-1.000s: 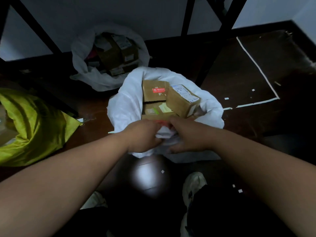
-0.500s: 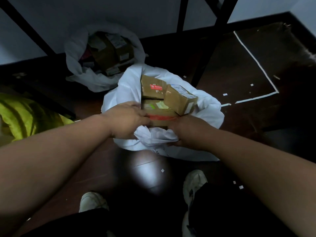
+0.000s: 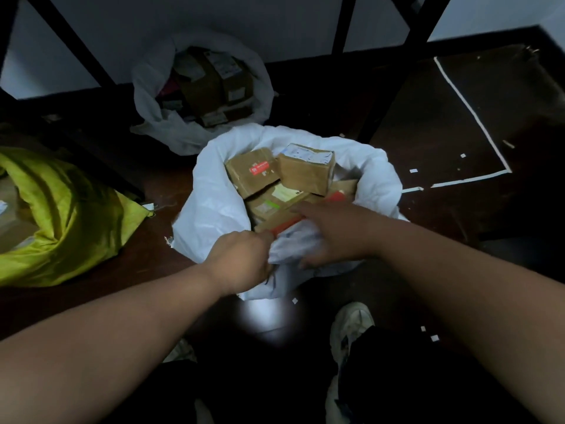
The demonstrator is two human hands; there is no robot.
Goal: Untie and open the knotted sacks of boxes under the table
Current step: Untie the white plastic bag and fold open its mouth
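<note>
A white sack (image 3: pixel 214 203) stands open on the dark floor in front of me, with several brown cardboard boxes (image 3: pixel 305 172) showing inside. My left hand (image 3: pixel 241 258) grips the sack's near rim in a fist. My right hand (image 3: pixel 333 234) lies over the bunched near rim, fingers curled into the white fabric, one finger stretched onto a box with a red strip (image 3: pixel 287 224). A second white sack (image 3: pixel 153 96) of boxes sits open farther back. A yellow-green sack (image 3: pixel 70 215) lies at the left.
Black table legs (image 3: pixel 394 65) rise just behind the near sack and at the left (image 3: pixel 76 47). White tape lines (image 3: pixel 467 105) mark the floor at the right. My shoes (image 3: pixel 351 325) are below the sack.
My left hand has dropped from the boxes to the near rim and closed on it. My right hand has slid up over the bunched rim toward the red-striped box.
</note>
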